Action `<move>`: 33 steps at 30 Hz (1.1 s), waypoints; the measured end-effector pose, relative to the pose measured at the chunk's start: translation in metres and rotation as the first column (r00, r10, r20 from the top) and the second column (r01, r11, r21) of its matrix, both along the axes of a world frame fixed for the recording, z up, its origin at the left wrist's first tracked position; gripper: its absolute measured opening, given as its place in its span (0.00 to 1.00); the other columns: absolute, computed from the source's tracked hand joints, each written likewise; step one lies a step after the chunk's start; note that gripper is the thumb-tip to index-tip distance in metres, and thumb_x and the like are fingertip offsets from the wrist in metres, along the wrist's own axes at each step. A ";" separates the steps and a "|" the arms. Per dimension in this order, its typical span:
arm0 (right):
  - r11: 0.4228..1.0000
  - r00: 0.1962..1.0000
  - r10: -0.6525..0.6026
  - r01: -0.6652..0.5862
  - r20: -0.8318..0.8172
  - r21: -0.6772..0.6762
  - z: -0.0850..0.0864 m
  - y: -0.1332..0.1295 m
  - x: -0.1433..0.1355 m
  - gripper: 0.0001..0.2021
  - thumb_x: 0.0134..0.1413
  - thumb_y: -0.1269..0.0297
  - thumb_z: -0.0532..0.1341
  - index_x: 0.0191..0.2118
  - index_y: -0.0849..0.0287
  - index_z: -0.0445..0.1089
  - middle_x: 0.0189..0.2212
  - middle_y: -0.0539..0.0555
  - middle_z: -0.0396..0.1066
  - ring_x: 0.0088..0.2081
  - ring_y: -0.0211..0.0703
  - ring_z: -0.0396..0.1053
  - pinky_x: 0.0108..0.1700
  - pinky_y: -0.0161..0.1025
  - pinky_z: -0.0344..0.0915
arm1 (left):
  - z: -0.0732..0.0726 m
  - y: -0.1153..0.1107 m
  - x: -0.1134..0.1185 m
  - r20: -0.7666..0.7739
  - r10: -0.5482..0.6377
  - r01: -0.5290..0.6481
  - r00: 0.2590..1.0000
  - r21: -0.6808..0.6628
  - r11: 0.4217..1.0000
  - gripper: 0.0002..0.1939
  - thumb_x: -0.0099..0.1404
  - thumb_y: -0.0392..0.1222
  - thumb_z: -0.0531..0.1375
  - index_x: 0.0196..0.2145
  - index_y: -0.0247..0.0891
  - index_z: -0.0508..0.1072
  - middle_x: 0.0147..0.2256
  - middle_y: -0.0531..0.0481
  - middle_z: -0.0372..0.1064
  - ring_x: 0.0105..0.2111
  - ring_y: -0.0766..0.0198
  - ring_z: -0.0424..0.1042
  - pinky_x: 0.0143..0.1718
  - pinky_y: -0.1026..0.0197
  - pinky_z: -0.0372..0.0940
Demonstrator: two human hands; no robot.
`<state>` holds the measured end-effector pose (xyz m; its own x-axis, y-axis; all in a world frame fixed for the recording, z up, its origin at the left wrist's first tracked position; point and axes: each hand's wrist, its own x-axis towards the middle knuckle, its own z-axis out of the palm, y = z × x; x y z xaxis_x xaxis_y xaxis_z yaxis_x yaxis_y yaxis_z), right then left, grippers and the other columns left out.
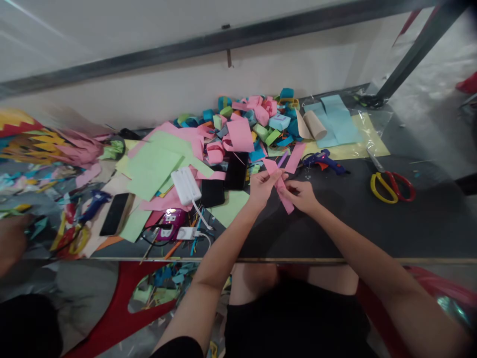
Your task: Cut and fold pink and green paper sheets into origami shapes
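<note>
A pink paper strip (286, 203) is held between both my hands above the dark table. My left hand (263, 186) pinches its upper part, fingers closed on it. Lower down, my right hand (301, 195) grips the same strip between thumb and fingers. Just beyond my hands lie a purple strip (282, 159) and another pink strip (295, 157). A blue glue gun (325, 160) rests to the right of them. Further right are scissors (393, 186) with one yellow and one red handle loop. Left of my left hand lies a black phone (236, 171).
Colourful folded paper pieces (257, 117) are heaped at the back. A cardboard roll (315, 125) sits by blue sheets (341, 119). Green paper sheets (156, 166), a white power bank (186, 185) and another phone (117, 215) lie leftward. Another person's hand (13, 238) is at far left.
</note>
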<state>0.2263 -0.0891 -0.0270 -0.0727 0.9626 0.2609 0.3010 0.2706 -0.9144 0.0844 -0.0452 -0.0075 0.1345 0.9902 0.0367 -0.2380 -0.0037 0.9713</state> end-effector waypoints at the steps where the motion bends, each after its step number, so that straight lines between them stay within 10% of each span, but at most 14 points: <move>1: 0.995 0.998 0.052 -0.054 -0.031 -0.078 -0.003 0.003 -0.001 0.22 0.56 0.41 0.63 0.28 0.57 0.77 0.22 0.53 0.76 0.22 0.41 0.73 0.28 0.37 0.71 | -0.002 0.004 0.000 0.015 0.028 -0.027 1.000 -0.012 1.000 0.22 0.51 0.62 0.73 0.29 0.38 0.84 0.26 0.46 0.80 0.30 0.56 0.79 0.35 0.55 0.71; 8: 0.872 0.917 0.063 -0.242 -0.393 -0.426 -0.016 0.018 -0.009 0.30 0.42 0.34 0.70 0.33 0.63 0.78 0.22 0.55 0.77 0.19 0.40 0.73 0.22 0.36 0.72 | -0.010 0.032 -0.006 0.067 0.148 -0.140 0.987 -0.108 0.984 0.18 0.48 0.55 0.75 0.27 0.38 0.81 0.28 0.49 0.80 0.31 0.61 0.79 0.38 0.58 0.71; 21: 0.826 0.893 0.042 -0.283 -0.449 -0.487 -0.014 0.018 -0.004 0.32 0.38 0.33 0.72 0.32 0.63 0.77 0.23 0.57 0.79 0.18 0.39 0.74 0.18 0.31 0.69 | -0.013 0.055 -0.015 0.157 0.211 -0.200 0.965 -0.080 0.976 0.18 0.50 0.55 0.74 0.30 0.38 0.81 0.31 0.49 0.80 0.33 0.60 0.80 0.39 0.58 0.73; 28: 0.843 0.875 0.073 -0.310 -0.479 -0.439 -0.016 0.014 -0.002 0.33 0.41 0.34 0.71 0.36 0.65 0.78 0.24 0.58 0.79 0.21 0.42 0.76 0.22 0.34 0.72 | -0.028 0.031 -0.021 -0.030 -0.216 0.214 0.976 -0.065 0.975 0.24 0.49 0.59 0.74 0.34 0.36 0.83 0.32 0.44 0.81 0.35 0.57 0.80 0.42 0.55 0.72; 33: 0.806 0.875 0.164 -0.385 -0.455 -0.449 -0.014 0.015 -0.004 0.32 0.43 0.35 0.71 0.38 0.64 0.78 0.28 0.59 0.81 0.23 0.42 0.77 0.23 0.34 0.72 | -0.041 0.021 -0.022 0.031 -0.103 0.105 0.994 -0.073 0.992 0.24 0.52 0.63 0.72 0.33 0.37 0.84 0.29 0.45 0.81 0.30 0.61 0.78 0.40 0.58 0.71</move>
<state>0.2223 -0.0742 -0.0414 -0.3574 0.9126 -0.1987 -0.1083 -0.2518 -0.9617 0.0621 -0.0244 -0.0488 0.2372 0.9709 -0.0316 -0.2595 0.0947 0.9611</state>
